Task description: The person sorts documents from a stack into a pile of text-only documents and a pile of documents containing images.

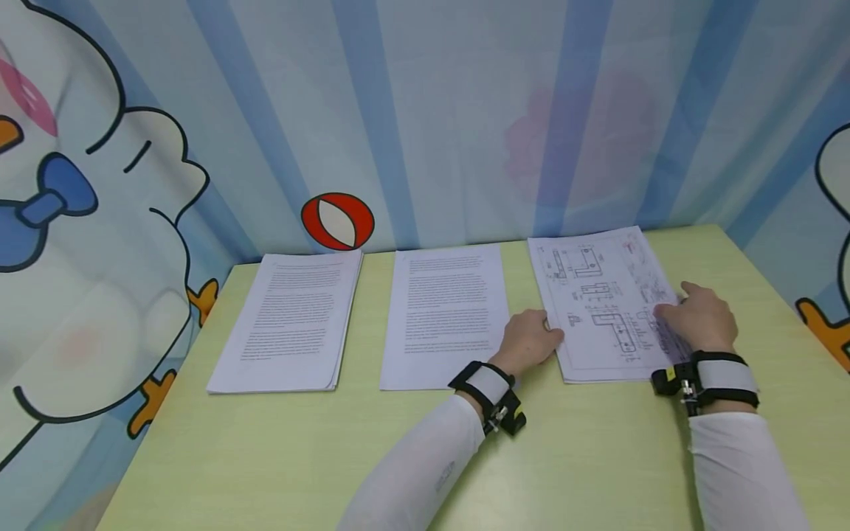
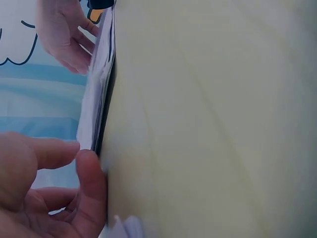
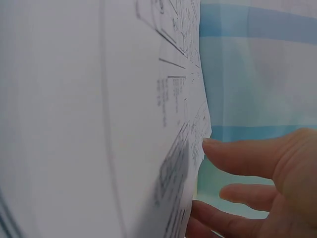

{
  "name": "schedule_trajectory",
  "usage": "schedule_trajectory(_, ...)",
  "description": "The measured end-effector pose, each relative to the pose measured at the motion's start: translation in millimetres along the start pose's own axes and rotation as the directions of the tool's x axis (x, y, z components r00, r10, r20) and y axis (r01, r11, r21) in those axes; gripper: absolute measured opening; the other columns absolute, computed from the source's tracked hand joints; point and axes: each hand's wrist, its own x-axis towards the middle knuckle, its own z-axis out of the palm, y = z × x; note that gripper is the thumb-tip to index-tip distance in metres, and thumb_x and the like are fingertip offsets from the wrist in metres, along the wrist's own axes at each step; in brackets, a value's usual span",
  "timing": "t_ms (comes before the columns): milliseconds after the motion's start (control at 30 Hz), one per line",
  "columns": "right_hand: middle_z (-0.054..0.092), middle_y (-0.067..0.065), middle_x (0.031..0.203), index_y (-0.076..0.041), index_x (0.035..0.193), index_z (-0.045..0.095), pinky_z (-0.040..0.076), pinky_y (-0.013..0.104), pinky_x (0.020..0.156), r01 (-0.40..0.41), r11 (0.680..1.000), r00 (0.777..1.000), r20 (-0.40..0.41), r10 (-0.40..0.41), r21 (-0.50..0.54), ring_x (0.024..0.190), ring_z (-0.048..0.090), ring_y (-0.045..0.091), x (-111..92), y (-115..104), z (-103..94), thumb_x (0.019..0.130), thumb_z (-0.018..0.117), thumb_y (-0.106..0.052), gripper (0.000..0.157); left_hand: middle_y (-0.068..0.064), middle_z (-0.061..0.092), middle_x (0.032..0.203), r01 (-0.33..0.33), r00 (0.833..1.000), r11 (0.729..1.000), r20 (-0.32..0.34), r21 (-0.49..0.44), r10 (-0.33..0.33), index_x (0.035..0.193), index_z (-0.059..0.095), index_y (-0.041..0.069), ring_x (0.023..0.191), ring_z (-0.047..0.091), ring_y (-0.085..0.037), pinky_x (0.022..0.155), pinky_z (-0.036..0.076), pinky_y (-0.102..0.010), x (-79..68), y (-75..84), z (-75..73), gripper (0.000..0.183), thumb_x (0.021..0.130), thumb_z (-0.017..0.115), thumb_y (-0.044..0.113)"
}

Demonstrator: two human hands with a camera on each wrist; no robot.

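Note:
A stack of paper printed with line drawings (image 1: 584,295) lies at the right of the table. My left hand (image 1: 529,341) is at its left edge; in the left wrist view the thumb and curled index finger (image 2: 90,171) meet around the edge of the stack. My right hand (image 1: 705,318) rests against the opposite edge. Its thumb (image 3: 237,154) touches the margin of the top sheet, while the other fingers extend along the side. Loose sheet edges show in the left wrist view.
Two more paper stacks of printed text, one in the middle (image 1: 448,310) and one at the left (image 1: 285,324), lie on the pale yellow-green table (image 1: 265,457). My left wrist overlaps the middle stack's lower corner. A striped cartoon curtain (image 1: 451,133) hangs behind the table.

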Motion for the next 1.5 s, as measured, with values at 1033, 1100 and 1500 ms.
schedule_trajectory(1033,0.064,0.023,0.115,0.003,0.123,0.063,0.05,0.047,0.067,0.453,0.859,0.872,-0.319,-0.371,0.238,0.096,0.059,0.036,-35.0,-133.8,41.6,0.096,0.057,-0.01,0.03,-0.006,0.068,0.088,-0.377,0.796,0.921,-0.544,-0.104,0.264,0.118,0.068,0.004,0.066,0.059,-0.014,0.058,0.051,-0.031,-69.5,-72.7,-161.6,0.024,0.098,0.057,0.012)
schedule_trajectory(1100,0.065,0.02,0.114,0.002,0.121,0.064,0.049,0.042,0.065,0.477,0.83,0.861,-0.342,-0.376,0.288,0.094,0.06,0.032,-39.8,-144.0,47.9,0.096,0.057,-0.008,0.028,-0.007,0.068,0.089,-0.369,0.787,0.923,-0.565,-0.111,0.247,0.119,0.067,0.003,0.066,0.059,-0.014,0.059,0.052,-0.03,-75.3,-84.0,-174.9,0.024,0.099,0.057,0.012)
schedule_trajectory(1500,0.065,0.015,0.113,0.001,0.118,0.064,0.051,0.042,0.072,0.541,0.679,0.841,-0.309,-0.445,0.496,0.093,0.061,0.026,-68.7,-188.0,74.5,0.096,0.056,-0.004,0.024,-0.008,0.066,0.094,-0.187,0.766,0.972,-0.641,-0.139,0.056,0.123,0.065,0.004,0.069,0.059,-0.016,0.057,0.049,-0.012,-106.0,-153.3,-230.7,0.028,0.101,0.055,0.018)
